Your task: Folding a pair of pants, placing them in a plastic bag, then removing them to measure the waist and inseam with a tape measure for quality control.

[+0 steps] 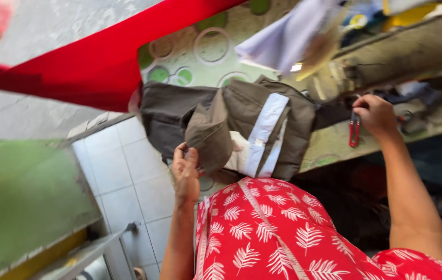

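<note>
1. Head view, looking steeply down: a person in a red cotton top printed with white palm fronds [273, 233] stands at a worktable [335, 142] covered with a pale green sheet patterned in rings. A pale measuring tape [262, 218] hangs over the top.
2. The left hand [186, 173] is raised at the table's near edge, fingers curled and pinching a floppy fold of olive-brown woven garment [252, 129].
3. That garment lies bunched in the middle of the table, partly hanging over the near edge. It looks like thick, matte cloth, with a pale blue-white strip of smooth fabric [265, 132] running down its middle. A darker brown piece [164, 116] spreads flat beside it on the left.
4. The right hand [376, 114] is stretched out to the table's right part, well apart from the garment, fingers closed around small red-handled thread snips [354, 129] whose slim body points down from the fist.
5. A broad band of smooth bright red cloth [102, 57] crosses the upper left, blurred. A pale lilac piece of cloth [288, 36] hangs at the top, also blurred.
6. Below the table on the left is a white tiled floor [122, 181], and a flat green surface [19, 192] fills the lower left corner.
</note>
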